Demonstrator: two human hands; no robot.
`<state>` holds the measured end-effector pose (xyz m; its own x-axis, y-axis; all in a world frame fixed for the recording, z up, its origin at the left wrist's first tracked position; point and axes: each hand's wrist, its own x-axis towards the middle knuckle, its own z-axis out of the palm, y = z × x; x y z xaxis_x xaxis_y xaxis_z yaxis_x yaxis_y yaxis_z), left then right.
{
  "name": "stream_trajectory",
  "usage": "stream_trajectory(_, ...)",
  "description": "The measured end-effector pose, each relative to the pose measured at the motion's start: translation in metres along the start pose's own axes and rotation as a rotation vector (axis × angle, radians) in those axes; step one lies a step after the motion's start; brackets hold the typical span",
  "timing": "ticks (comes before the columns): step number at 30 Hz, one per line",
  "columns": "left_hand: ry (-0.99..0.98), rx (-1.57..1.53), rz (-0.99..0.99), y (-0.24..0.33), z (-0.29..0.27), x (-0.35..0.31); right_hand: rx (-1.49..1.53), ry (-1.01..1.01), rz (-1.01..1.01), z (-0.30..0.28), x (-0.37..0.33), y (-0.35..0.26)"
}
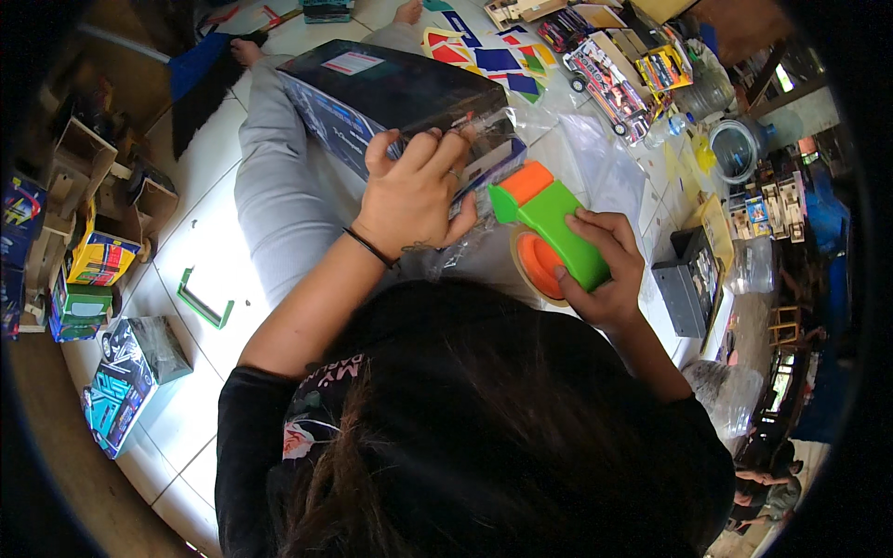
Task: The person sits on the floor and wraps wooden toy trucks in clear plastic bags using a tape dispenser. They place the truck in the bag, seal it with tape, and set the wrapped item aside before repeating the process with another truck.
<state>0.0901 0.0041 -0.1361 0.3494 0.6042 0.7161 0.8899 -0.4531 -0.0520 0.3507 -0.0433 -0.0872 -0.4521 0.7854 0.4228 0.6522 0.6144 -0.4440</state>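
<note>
A large dark box (pixel 400 88) with a blue printed side lies across my grey-trousered legs, with loose clear plastic wrap (pixel 530 118) at its right end. My left hand (pixel 409 191) is closed on that end of the box, its fingers bent over the edge and its thumb lower down on the plastic. In my right hand (pixel 609 270) I grip a green and orange tape dispenser (pixel 569 228). A roll of tape (pixel 539 265) with an orange hub sits at its lower side. The dispenser's front end is just right of the box's corner.
On the white tiles at left are a green bracket-shaped piece (pixel 206 302) and a teal-and-black box (pixel 126 377). Wooden toy trucks (pixel 84 242) stand farther left. Coloured paper cut-outs (pixel 498 60), a toy truck (pixel 606 88), clear sheets (pixel 605 167) and a dark grey box (pixel 686 284) lie ahead and right.
</note>
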Motion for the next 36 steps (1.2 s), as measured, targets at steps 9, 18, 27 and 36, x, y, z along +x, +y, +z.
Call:
stream_trajectory(9,0.056,-0.097,-0.016,-0.004,0.002,-0.007,0.035,-0.15,0.045,-0.002,-0.012,0.002)
stream_trajectory(18,-0.14,0.117,0.374,-0.002,0.002,-0.017,0.02,-0.413,-0.034,-0.012,0.056,-0.005)
stream_trajectory(27,-0.345,0.213,0.455,-0.004,-0.014,-0.002,-0.387,-1.067,0.112,-0.003,0.056,-0.003)
stream_trajectory(36,-0.501,0.306,0.874,-0.001,-0.023,0.015,0.289,0.334,0.599,0.038,-0.053,0.238)
